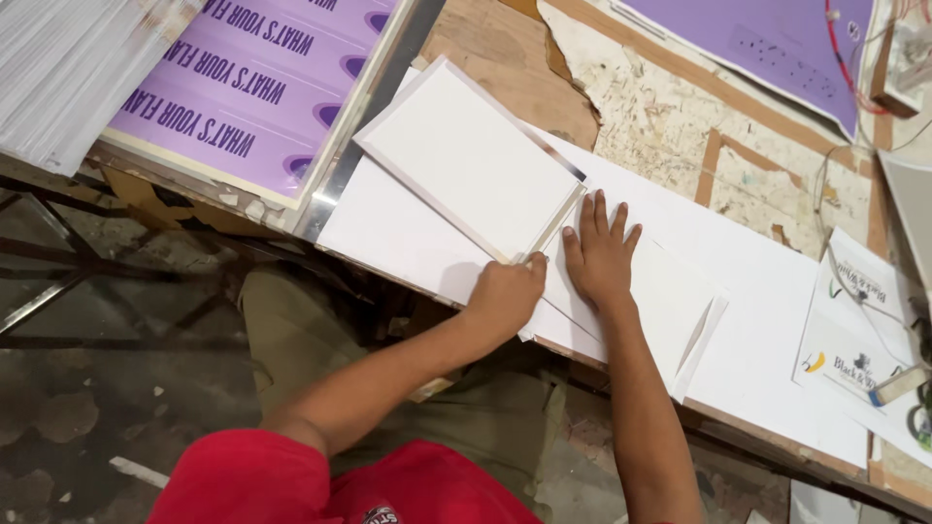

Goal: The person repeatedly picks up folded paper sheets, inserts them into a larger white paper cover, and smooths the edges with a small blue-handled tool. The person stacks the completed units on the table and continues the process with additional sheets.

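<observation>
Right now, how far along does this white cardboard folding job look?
Partway. Done: one flap at the sheet's right end already stands folded up. In hand: the left hand lifts the white board panel along its crease while the right hand presses the flat sheet down. Left: this fold isn't closed, and the panel stands half raised.

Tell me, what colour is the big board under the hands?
White; the board shows plainly in the head view.

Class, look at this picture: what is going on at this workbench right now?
A person in a red top works with white card at a worn bench. The left hand grips the corner of a lifted white panel. The right hand lies flat on a folded white card piece. Purple printed sheets lie beside them.
</observation>
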